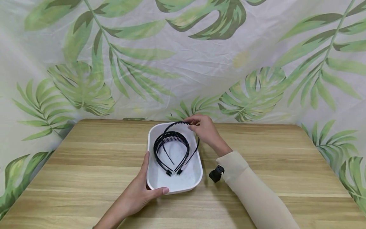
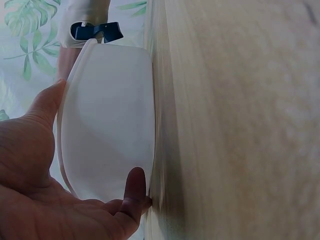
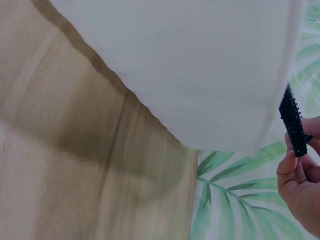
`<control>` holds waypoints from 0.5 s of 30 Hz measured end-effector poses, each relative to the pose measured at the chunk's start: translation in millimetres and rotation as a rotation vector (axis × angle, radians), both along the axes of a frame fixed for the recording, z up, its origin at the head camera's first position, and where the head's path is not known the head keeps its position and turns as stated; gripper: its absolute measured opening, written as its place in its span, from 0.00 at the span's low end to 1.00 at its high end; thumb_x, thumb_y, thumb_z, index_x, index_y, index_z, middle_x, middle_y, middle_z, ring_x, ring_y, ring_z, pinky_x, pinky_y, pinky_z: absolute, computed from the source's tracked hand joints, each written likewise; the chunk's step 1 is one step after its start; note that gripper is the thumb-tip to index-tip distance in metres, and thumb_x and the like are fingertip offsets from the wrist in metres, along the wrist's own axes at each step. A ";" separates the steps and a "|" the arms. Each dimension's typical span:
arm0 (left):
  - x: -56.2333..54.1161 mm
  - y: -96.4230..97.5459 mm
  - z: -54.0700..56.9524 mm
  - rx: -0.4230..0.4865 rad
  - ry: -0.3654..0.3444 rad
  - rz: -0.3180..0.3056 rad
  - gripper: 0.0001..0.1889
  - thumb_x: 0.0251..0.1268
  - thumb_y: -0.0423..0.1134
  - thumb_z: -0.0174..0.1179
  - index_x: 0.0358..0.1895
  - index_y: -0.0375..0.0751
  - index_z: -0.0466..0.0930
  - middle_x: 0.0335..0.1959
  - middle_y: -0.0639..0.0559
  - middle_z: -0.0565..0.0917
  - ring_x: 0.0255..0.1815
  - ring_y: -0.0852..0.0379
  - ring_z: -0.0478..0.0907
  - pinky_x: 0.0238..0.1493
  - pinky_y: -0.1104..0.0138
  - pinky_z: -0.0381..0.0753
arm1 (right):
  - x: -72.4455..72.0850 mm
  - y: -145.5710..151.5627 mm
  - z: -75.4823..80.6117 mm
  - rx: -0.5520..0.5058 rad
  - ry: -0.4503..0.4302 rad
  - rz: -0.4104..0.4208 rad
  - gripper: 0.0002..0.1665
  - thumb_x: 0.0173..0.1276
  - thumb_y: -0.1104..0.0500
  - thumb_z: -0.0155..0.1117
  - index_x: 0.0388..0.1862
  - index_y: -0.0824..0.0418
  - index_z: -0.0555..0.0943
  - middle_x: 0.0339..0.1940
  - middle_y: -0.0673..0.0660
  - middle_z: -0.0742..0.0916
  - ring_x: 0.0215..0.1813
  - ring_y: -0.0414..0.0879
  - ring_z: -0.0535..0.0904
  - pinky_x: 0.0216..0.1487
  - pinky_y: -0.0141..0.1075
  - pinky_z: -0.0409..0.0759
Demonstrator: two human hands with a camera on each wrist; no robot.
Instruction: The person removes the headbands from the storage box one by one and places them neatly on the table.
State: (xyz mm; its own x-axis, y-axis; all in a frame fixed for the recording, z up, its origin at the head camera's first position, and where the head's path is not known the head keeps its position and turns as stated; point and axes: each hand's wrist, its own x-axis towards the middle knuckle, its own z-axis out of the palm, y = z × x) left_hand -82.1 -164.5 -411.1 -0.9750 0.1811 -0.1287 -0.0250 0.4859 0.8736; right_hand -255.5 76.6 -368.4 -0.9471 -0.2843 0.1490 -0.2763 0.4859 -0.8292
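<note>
A white rectangular plastic basin (image 1: 183, 183) stands on the table in the middle of the head view. Inside it lies a bunch of black toothed headbands (image 1: 155, 149), their ends toward the near side. My left hand (image 1: 138, 194) holds the basin's near left corner, thumb along the near rim and fingers against the left side. At the far right corner, my right hand (image 1: 204, 128) pinches the top of a single black headband (image 1: 163, 136), which stands tilted over the others. In the right wrist view, the fingertips grip the toothed band (image 3: 294, 122) beyond the basin's rim.
The wood-grain table (image 1: 85, 165) reaches back to a leaf-patterned cloth (image 1: 200, 70) hanging behind it. A black device (image 1: 216, 174) is strapped at my right wrist, beside the basin's right side.
</note>
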 end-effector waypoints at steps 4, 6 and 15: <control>-0.1 1.0 0.8 0.003 0.007 -0.004 0.73 0.57 0.47 0.80 0.86 0.49 0.21 0.88 0.40 0.39 0.80 0.43 0.63 0.79 0.54 0.61 | -0.3 3.4 3.5 -0.005 -0.021 -0.018 0.15 0.73 0.68 0.66 0.55 0.61 0.90 0.53 0.60 0.89 0.50 0.52 0.82 0.39 0.33 0.76; 0.0 1.2 1.2 -0.001 0.005 -0.003 0.73 0.57 0.48 0.80 0.85 0.49 0.20 0.88 0.40 0.39 0.80 0.43 0.62 0.79 0.51 0.60 | -0.5 5.6 5.1 -0.005 -0.027 -0.027 0.15 0.73 0.68 0.66 0.56 0.61 0.90 0.54 0.60 0.89 0.51 0.52 0.82 0.39 0.34 0.76; 0.4 0.6 1.6 0.012 -0.008 -0.002 0.73 0.57 0.48 0.80 0.85 0.49 0.21 0.88 0.40 0.39 0.82 0.43 0.60 0.79 0.61 0.59 | -5.0 17.8 6.2 -0.030 -0.051 -0.039 0.16 0.73 0.67 0.65 0.56 0.60 0.89 0.56 0.58 0.89 0.54 0.52 0.81 0.42 0.36 0.76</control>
